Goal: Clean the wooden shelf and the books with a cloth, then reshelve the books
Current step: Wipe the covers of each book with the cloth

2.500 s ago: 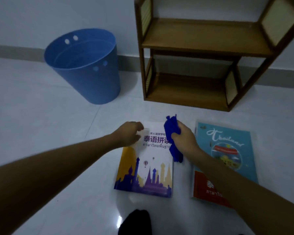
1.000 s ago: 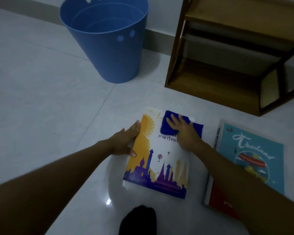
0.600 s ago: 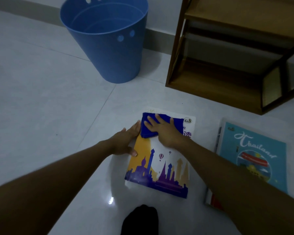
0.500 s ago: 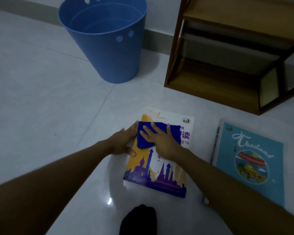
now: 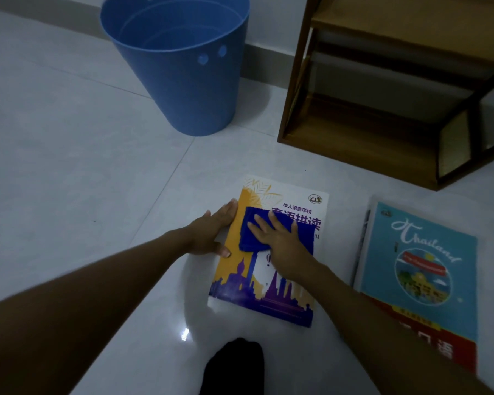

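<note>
A yellow, white and purple book (image 5: pixel 280 292) lies flat on the floor in front of me. My right hand (image 5: pixel 283 243) presses a blue cloth (image 5: pixel 251 232) flat onto the middle of its cover, fingers spread. My left hand (image 5: pixel 211 232) rests against the book's left edge and holds it still. To the right lies a light-blue "Thailand" book (image 5: pixel 422 263) on top of a red-covered book (image 5: pixel 428 334). The wooden shelf (image 5: pixel 362 138) stands at the upper right with bare boards.
A blue plastic bin (image 5: pixel 183 75) stands on the white tiled floor to the left of the shelf, near the wall. A dark sock-covered foot (image 5: pixel 234 366) shows at the bottom edge, just below the book.
My right hand spread the bunched cloth flat and wiped it across the top of the cover from right to left, then down toward the middle. My left hand stayed at the book's left edge.
</note>
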Demonstrator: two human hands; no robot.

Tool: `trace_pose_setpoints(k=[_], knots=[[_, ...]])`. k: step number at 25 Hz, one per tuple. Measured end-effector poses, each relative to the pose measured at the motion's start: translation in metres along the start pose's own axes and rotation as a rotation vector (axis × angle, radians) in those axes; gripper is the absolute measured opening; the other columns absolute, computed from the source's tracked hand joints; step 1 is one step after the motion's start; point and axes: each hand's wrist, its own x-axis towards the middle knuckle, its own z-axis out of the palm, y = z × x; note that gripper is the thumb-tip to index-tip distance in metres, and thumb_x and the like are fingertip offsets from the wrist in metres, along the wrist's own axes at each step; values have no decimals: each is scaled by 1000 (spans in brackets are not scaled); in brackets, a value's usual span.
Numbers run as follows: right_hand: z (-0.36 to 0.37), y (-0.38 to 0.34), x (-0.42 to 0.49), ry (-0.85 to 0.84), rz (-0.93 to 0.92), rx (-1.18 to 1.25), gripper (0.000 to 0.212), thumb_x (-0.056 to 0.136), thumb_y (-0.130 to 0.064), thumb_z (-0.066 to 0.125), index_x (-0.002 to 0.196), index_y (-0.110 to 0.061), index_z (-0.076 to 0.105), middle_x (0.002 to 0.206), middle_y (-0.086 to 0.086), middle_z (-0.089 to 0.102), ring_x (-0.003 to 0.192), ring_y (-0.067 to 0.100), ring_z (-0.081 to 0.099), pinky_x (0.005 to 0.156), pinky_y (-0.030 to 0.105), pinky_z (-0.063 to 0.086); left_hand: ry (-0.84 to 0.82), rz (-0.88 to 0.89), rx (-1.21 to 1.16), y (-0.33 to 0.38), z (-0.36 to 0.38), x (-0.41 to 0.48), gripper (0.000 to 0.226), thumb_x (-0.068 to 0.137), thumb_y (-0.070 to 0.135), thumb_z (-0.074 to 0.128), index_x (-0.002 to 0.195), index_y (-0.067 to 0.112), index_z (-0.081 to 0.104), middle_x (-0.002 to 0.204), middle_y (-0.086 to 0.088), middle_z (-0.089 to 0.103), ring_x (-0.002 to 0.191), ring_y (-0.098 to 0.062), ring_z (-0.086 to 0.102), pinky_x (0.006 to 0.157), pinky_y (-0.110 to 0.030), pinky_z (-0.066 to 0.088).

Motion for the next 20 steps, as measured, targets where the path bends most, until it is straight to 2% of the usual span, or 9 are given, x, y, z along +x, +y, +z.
trace_pose_setpoints(k=[3, 8, 11, 13, 15, 18, 20], knots=[[19, -2, -19, -26, -72, -17, 91, 86, 13, 46, 151, -27, -5, 159, -6, -15, 144, 18, -23, 111, 57, -12, -10, -4, -1, 3, -1, 0, 119, 78, 38, 71, 145, 17, -25, 157, -2, -19, 145, -17, -13, 115, -49, -9], [40, -2, -50, -153, -197, -150, 89, 90, -2, 54, 151, -29, -5, 159, -8, -16, 139, 16, -29, 109, 59, -15, -42, -33, 35, 9, -3, 0, 118, 80, 33, 70, 144, 18, -28, 156, -1, -24, 144, -18, -18, 113, -49, -12], [44, -1, -57, -162, -281, -138, 83, 93, -2, 50, 151, -31, -2, 159, -9, -13, 128, 9, -33, 107, 52, -20, -54, -31, 39, 13, -7, -1, 121, 78, 32, 72, 142, 23, -30, 155, 0, -25, 144, -19, -18, 113, -53, -10], [38, -1, -55, -171, -264, -78, 83, 92, 6, 44, 151, -32, 1, 159, -11, -12, 131, 6, -31, 109, 54, -20, -72, -35, 55, 17, -9, -1, 121, 78, 33, 73, 141, 28, -31, 155, 0, -27, 144, -20, -18, 113, -56, -8], [36, -10, -49, -169, -205, -20, 83, 91, 9, 41, 151, -31, 0, 159, -9, -13, 140, 11, -27, 109, 58, -17, -102, -52, 88, 18, -11, -2, 118, 80, 35, 70, 141, 29, -31, 154, -2, -29, 144, -22, -18, 113, -56, -6], [41, -32, -42, -138, -142, -7, 83, 93, 3, 43, 151, -32, -4, 159, -8, -17, 143, 20, -25, 108, 64, -13, -121, -64, 100, 20, -14, -1, 112, 84, 34, 67, 141, 28, -29, 154, -3, -29, 144, -22, -18, 114, -56, -5], [43, -40, -41, -162, -138, -48, 90, 89, 5, 49, 151, -31, -5, 159, -8, -18, 144, 21, -24, 108, 65, -11, -131, -73, 86, 20, -15, 0, 106, 87, 32, 63, 142, 28, -28, 154, -3, -28, 144, -22, -19, 114, -58, -5]])
